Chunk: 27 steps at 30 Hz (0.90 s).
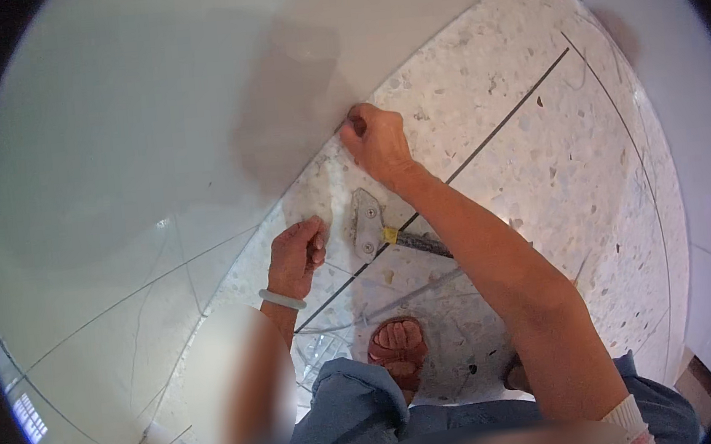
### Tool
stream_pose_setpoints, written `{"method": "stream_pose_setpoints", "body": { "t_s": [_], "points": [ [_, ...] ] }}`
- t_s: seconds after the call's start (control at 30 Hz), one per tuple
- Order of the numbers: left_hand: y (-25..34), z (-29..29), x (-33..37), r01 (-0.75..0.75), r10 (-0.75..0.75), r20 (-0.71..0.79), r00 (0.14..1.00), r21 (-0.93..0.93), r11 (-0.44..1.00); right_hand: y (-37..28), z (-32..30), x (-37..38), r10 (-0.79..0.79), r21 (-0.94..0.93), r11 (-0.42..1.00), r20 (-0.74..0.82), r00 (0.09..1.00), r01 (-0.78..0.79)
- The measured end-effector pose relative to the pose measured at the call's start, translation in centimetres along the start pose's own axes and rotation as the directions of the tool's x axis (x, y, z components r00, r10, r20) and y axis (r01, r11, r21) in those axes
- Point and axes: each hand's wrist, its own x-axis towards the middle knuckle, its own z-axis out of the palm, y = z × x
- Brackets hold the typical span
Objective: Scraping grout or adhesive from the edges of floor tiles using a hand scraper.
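My right hand [378, 140] reaches forward to the seam where the pale wall [151, 113] meets the speckled terrazzo floor [535, 147]. Its fingers are curled tight against the seam, and whether they hold something small is hidden. My left hand [295, 253] hovers lower and closer to me in a loose fist with nothing visible in it, and has a pale green bangle [282, 299] on its wrist. Between the hands a scraper [382, 232] lies on the floor. It has a flat metal blade with screws, a yellow collar and a dark handle that runs under my right forearm.
A dark joint line [500, 129] crosses the floor diagonally. My foot in a reddish sandal [398, 349] is planted just below the scraper, and my blue-trousered knees [356, 416] fill the lower edge. White tiled wall curves round the left and right sides.
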Motion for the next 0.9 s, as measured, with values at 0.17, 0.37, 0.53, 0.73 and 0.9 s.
{"method": "stream_pose_setpoints", "body": {
  "t_s": [0.17, 0.37, 0.53, 0.73, 0.9],
  "points": [
    [0.0, 0.0, 0.0, -0.002, 0.002, 0.006, 1.000, 0.005, 1.000, -0.6, 0.3, -0.4, -0.057, -0.128, 0.990, -0.042, 0.997, 0.051],
    [0.1, 0.2, 0.2, 0.005, -0.006, 0.024, 1.000, 0.058, 0.998, -0.8, 2.0, -0.9, -0.004, -0.260, 0.965, -0.155, 0.988, -0.037],
    [0.0, -0.5, 0.4, -0.056, 0.053, 0.092, 0.994, 0.032, 0.998, -1.0, 2.2, -0.4, -0.003, -0.309, 0.949, -0.218, 0.976, -0.066],
    [0.3, 0.9, 0.2, -0.094, 0.093, 0.040, 0.995, 0.026, 0.995, 0.7, -3.4, 0.9, -0.012, -0.158, 0.987, -0.219, 0.976, -0.023],
    [0.6, 1.2, -0.7, -0.204, 0.209, -0.015, 0.978, 0.162, 0.965, -3.0, -11.2, -5.7, 0.121, -0.455, 0.880, 0.493, 0.862, 0.137]
  ]
}}
